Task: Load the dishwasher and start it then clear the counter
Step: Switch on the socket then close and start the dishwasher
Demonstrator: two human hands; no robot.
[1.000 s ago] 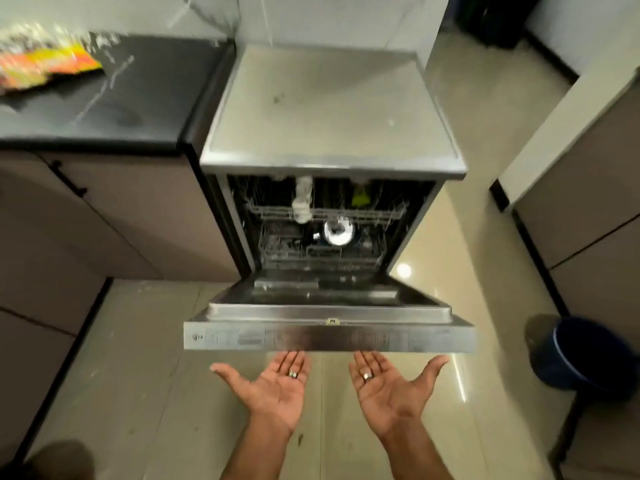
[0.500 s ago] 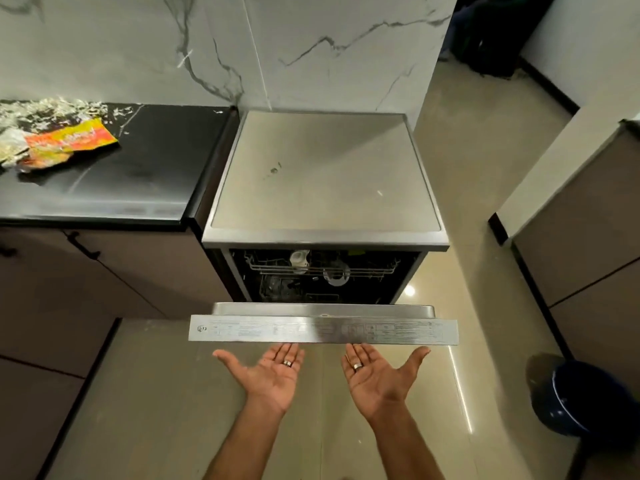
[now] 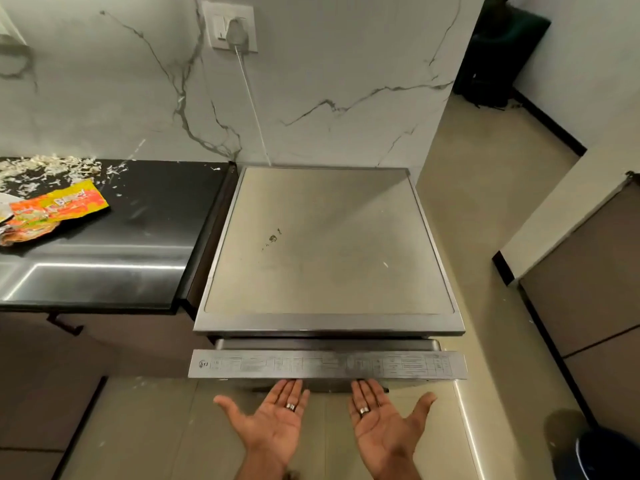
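Hands flat, palms up, we lift the dishwasher door (image 3: 327, 365) from below: left hand (image 3: 273, 419) and right hand (image 3: 384, 420) grasp nothing. Door almost closed under the steel top; next, push it home and press start.

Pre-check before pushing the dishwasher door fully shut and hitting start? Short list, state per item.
1. Door latched: not ok, a gap shows under the dishwasher top.
2. Hands placed: ok, left hand and right hand palm-up, fingertips under the door's front edge.
3. Racks pushed in, nothing sticking out: cannot tell, interior hidden.
4. Control panel reachable: ok, the strip on the door's top edge faces up; labels too small to read.
5. Power: ok, plug sits in the wall socket; switch state cannot tell.
6. Counter cleared: not ok, orange wrapper and white scraps lie there.
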